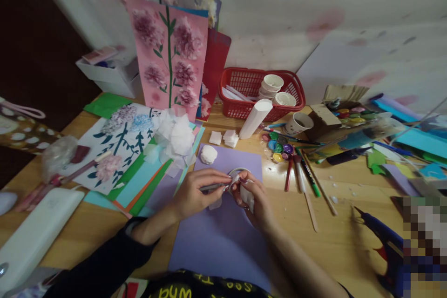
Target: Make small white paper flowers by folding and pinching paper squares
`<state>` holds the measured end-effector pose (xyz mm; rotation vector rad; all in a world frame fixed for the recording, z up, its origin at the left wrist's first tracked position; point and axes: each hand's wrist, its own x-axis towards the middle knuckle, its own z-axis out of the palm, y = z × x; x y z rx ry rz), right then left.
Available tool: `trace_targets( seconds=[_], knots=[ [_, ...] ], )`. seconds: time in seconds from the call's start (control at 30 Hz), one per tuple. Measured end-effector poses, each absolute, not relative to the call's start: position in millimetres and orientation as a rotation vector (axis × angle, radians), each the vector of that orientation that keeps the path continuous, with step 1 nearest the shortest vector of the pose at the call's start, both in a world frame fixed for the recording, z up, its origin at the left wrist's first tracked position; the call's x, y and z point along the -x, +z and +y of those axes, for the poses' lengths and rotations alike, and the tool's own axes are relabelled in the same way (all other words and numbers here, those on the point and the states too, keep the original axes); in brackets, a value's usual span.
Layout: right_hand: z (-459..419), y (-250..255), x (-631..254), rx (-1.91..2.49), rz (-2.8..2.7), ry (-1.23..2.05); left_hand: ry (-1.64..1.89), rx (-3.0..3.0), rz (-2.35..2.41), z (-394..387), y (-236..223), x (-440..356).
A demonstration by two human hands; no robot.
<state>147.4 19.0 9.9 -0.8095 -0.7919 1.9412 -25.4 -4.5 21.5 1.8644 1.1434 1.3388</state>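
Observation:
Over a purple sheet point(213, 242), my left hand point(200, 191) and my right hand point(256, 198) meet at the fingertips. Soft white tissue paper point(247, 197) is bunched in my right hand's curled fingers. The left fingers pinch at a small white end of it; a slim greyish thing under them is too hidden to name. Just behind the fingertips shows the pale rim of a round dish or cup point(239, 170), mostly covered by the hands. A fluffy white paper ball point(208, 154) rests near the sheet's top left corner. Beneath my left hand lies a translucent scrap point(215, 204).
White paper squares point(230, 138) and a paper roll point(256, 118) stand before a red basket point(240, 74) of cups. Paint pots point(278, 146), brushes and pens lie right. A glue gun point(380, 233) sits lower right. Coloured papers point(139, 191) and a pink flower picture point(171, 56) are left.

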Motion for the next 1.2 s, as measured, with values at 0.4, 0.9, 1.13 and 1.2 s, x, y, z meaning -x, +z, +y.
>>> trace_targets(
  seconds=[0.4,0.9,1.13,1.2],
  knots=[
    [20.2,9.7,-147.6,0.822,-0.764,1.954,1.315,-1.908,1.138,-4.6,20.7,26.7],
    [19.7,11.3,-146.3,0.825,-0.776,1.954,1.346,-1.898,1.128,-3.6,22.7,25.0],
    [20.4,11.6,-146.1,0.839,-0.781,1.951,1.331,-1.883,1.133,-2.3,21.5,25.5],
    [20.4,12.2,-146.3,0.843,-0.783,1.948,1.321,-1.884,1.137,-2.1,21.7,25.8]
  ],
)
